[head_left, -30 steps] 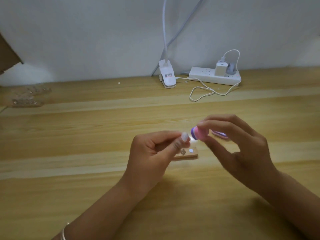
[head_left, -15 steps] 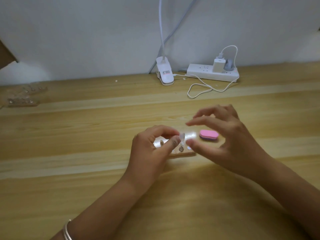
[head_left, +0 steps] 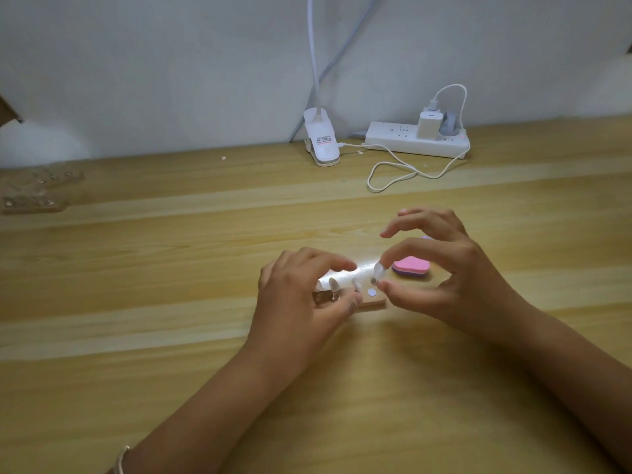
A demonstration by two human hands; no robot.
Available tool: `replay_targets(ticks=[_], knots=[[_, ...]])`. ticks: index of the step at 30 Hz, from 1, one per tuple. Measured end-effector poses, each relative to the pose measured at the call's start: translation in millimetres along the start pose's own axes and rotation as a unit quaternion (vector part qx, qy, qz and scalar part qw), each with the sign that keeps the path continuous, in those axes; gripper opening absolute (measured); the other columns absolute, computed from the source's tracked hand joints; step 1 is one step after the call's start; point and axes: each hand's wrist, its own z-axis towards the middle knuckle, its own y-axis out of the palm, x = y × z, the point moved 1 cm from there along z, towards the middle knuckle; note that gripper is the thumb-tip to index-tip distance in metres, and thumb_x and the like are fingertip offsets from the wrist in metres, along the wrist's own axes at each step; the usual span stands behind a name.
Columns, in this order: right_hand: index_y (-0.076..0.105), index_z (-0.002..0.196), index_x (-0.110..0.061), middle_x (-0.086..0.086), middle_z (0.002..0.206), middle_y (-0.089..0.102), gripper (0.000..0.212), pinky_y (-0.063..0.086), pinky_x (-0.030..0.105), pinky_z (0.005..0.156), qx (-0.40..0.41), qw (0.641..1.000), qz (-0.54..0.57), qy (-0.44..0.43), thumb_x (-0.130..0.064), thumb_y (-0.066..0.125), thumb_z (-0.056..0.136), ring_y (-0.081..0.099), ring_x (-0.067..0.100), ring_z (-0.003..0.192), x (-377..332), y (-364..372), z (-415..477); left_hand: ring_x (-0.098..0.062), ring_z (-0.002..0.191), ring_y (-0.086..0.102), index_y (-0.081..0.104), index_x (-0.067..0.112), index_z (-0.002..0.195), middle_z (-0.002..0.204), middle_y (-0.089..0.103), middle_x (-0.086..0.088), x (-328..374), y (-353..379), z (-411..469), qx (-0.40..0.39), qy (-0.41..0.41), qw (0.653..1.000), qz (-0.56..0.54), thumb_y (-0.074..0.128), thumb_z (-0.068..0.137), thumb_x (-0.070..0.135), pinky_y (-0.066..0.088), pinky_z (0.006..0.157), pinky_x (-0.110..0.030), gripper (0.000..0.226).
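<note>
Right hand [head_left: 444, 278] pinched a clear nail tip [head_left: 378, 269] between thumb and forefinger, just above the right end of the small wooden stand [head_left: 374, 304], near its pale round pad [head_left: 371, 291]. Left hand [head_left: 297, 295] gripped the stand's left part with curled fingers, steadying it on the table [head_left: 171, 336]. Seating the tip well probably called for lowering it squarely onto the pad and pressing lightly, clear of the mounted tips [head_left: 333, 284] and the pink buffing block [head_left: 410, 267] to the right.
</note>
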Motion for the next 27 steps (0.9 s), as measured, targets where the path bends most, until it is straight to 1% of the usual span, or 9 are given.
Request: replay_targets(ticks=[3,5,8,12,15,18,20,22,27], knots=[[0.078,0.084,-0.016,0.001,0.116,0.065,0.018,0.039,0.055,0.106,-0.033,0.999,-0.007,0.02,-0.02,0.091,0.073,0.048,0.029,0.13,2.2,0.9,-0.8,-0.002,0.1,0.047,0.067,0.042,0.098,0.1,0.061,0.019,-6.3,0.2,-0.1,-0.019,-0.017,0.999,0.034,0.077,0.077,0.041,0.026,0.093,-0.028,0.024],[0.078,0.083,-0.017,0.0,0.117,0.065,0.018,0.04,0.055,0.105,-0.052,0.998,-0.012,0.025,-0.018,0.092,0.072,0.046,0.028,0.132,4.0,2.8,-2.0,-0.002,0.094,0.046,0.066,0.042,0.095,0.094,0.06,0.019,-8.9,0.5,0.3,-0.035,-0.025,0.997,0.058,0.074,0.076,0.044,0.024,0.087,-0.026,0.021],[0.078,0.083,-0.02,-0.002,0.116,0.065,0.014,0.041,0.049,0.105,-0.051,0.999,-0.019,0.005,-0.028,0.087,0.075,0.047,0.026,0.131,6.9,5.0,-2.1,-0.002,0.086,0.049,0.069,0.04,0.09,0.084,0.06,0.02,-11.8,0.0,0.5,-0.041,-0.028,0.997,0.062,0.076,0.075,0.044,0.025,0.082,-0.027,0.018],[0.078,0.089,-0.024,-0.004,0.123,0.065,0.021,0.038,0.045,0.109,-0.07,0.997,-0.042,-0.007,-0.037,0.08,0.073,0.045,0.029,0.137,11.0,4.9,-3.4,-0.001,0.087,0.051,0.066,0.042,0.105,0.084,0.06,0.02,-13.8,-4.2,2.1,-0.061,-0.041,0.996,0.058,0.079,0.072,0.043,0.03,0.086,-0.027,0.035],[0.079,0.085,-0.023,0.0,0.128,0.065,0.021,0.036,0.055,0.114,-0.088,0.993,-0.081,-0.008,-0.034,0.09,0.072,0.04,0.032,0.142,11.8,6.4,-3.9,0.0,0.087,0.052,0.068,0.039,0.1,0.086,0.058,0.019,-13.2,-10.8,5.7,-0.105,-0.046,0.992,0.049,0.072,0.068,0.048,0.041,0.089,-0.035,0.033],[0.078,0.079,-0.023,0.001,0.126,0.066,0.018,0.033,0.058,0.116,-0.078,0.993,-0.082,-0.028,-0.029,0.092,0.071,0.036,0.025,0.144,11.5,2.7,-2.3,0.002,0.098,0.056,0.064,0.044,0.113,0.106,0.059,0.021,-6.3,-12.5,8.0,-0.113,-0.044,0.993,0.002,0.068,0.063,0.046,0.046,0.094,-0.04,0.051],[0.078,0.078,-0.024,0.0,0.125,0.065,0.015,0.03,0.052,0.118,-0.059,0.995,-0.076,-0.032,-0.033,0.089,0.072,0.031,0.02,0.144,15.8,-10.7,0.9,-0.001,0.115,0.052,0.054,0.048,0.126,0.125,0.05,0.024,0.5,-10.5,11.2,-0.097,-0.032,0.995,-0.015,0.066,0.061,0.055,0.042,0.102,-0.035,0.067],[0.078,0.076,-0.025,-0.005,0.122,0.065,0.013,0.023,0.038,0.121,-0.028,0.997,-0.071,0.001,-0.034,0.087,0.072,0.032,0.016,0.144,29.4,-34.9,4.1,-0.003,0.126,0.047,0.05,0.047,0.131,0.134,0.046,0.024,6.3,-6.3,19.3,-0.08,-0.009,0.997,-0.016,0.062,0.062,0.06,0.037,0.106,-0.031,0.071],[0.079,0.077,-0.021,-0.003,0.115,0.065,0.02,0.02,0.009,0.11,0.066,0.974,-0.076,0.205,-0.013,0.094,0.066,0.04,0.017,0.135,107.4,-119.8,-6.4,-0.005,0.125,0.047,0.057,0.038,0.125,0.131,0.048,0.018,26.9,25.2,63.6,-0.097,0.037,0.994,0.019,0.05,0.068,0.06,0.036,0.105,-0.03,0.061]])
